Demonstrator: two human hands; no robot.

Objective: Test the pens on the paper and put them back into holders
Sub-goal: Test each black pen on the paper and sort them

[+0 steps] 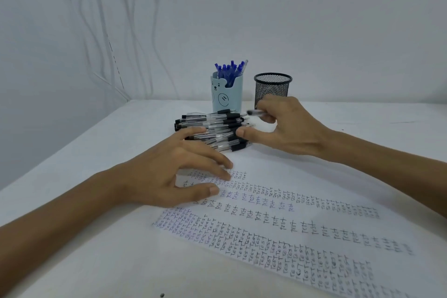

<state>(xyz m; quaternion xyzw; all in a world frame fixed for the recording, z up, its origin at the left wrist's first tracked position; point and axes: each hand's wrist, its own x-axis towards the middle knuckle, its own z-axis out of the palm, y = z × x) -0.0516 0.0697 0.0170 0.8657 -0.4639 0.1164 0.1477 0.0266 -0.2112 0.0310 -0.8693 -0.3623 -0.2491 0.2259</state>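
Observation:
A pile of several black clear-barrelled pens [212, 126] lies on the white table in front of the holders. My right hand [283, 126] is at the pile's right end, its fingers curled round one black pen [255, 112] whose tip sticks out to the left, blurred. My left hand [174, 172] rests with spread straight fingers on the paper [302, 203], which is covered in rows of "test" writing; its index finger reaches the pile's near side. A light blue bear holder [227, 95] is full of blue pens. Beside it stands a black mesh holder [272, 88].
The white table [84, 237] meets a white wall just behind the holders. Cables hang down the wall at the far left. A small dark speck [162, 295] lies near the table's front edge.

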